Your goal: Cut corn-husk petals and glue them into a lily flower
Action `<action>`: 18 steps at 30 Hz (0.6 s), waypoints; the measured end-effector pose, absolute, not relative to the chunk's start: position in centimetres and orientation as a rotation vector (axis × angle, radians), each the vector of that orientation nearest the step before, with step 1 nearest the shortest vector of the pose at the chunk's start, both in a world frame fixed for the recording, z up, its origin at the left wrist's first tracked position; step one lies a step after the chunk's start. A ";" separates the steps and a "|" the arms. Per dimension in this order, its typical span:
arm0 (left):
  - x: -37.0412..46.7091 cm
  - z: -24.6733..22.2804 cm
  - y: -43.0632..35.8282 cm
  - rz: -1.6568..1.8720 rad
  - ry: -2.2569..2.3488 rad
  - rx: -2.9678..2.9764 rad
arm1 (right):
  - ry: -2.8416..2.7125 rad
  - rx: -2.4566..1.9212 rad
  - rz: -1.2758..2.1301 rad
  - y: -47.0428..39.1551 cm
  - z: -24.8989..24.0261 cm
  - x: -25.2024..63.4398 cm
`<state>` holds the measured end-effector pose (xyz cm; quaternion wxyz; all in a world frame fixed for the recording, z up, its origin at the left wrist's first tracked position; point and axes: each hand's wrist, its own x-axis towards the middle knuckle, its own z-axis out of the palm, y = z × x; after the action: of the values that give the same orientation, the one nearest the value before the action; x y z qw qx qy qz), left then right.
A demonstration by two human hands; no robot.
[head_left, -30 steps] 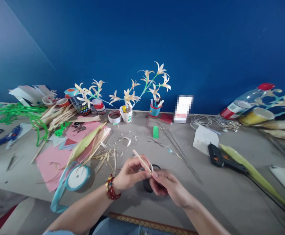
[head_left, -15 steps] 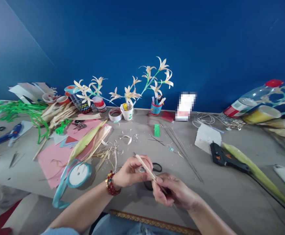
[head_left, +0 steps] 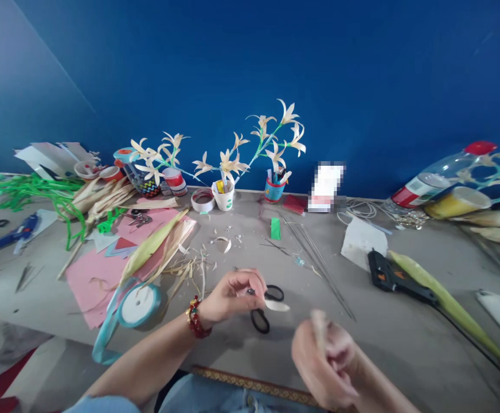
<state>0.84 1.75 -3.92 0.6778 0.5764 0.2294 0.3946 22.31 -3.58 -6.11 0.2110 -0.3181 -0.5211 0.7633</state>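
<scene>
Over the scissors [head_left: 268, 326], the left hand [head_left: 235, 299] is pinching a pale strip [head_left: 277, 306] alone; the right hand [head_left: 325, 364], pulling away, is seemingly gripping a second strip [head_left: 319, 328].

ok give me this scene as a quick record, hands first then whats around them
left hand: pinching a pale strip, its free end pointing toward the right
right hand: blurred, closed around a pale piece, apart from the left
left wrist: red beaded bracelet
near left hand: scissors with black handles, on the table
left side: blue ribbon roll, pink paper
right side: black glue gun
back: pale flowers, blue wall
</scene>
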 end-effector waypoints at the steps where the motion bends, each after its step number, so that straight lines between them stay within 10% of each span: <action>1: 0.9 -4.0 1.7 0.903 0.526 1.250 | -1.430 -0.871 2.087 -3.4 -6.0 22.6; 11: 1.3 -4.7 1.5 0.976 0.572 0.988 | -1.998 -1.782 0.488 0.4 -5.2 23.8; 18: 1.4 -4.7 1.6 1.017 0.603 0.957 | -1.960 -1.565 0.312 0.0 -5.4 23.6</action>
<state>1.43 1.61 -4.69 0.7245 0.4339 0.2731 0.4608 23.60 0.02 -5.38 0.3023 -0.5902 -0.7392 0.1177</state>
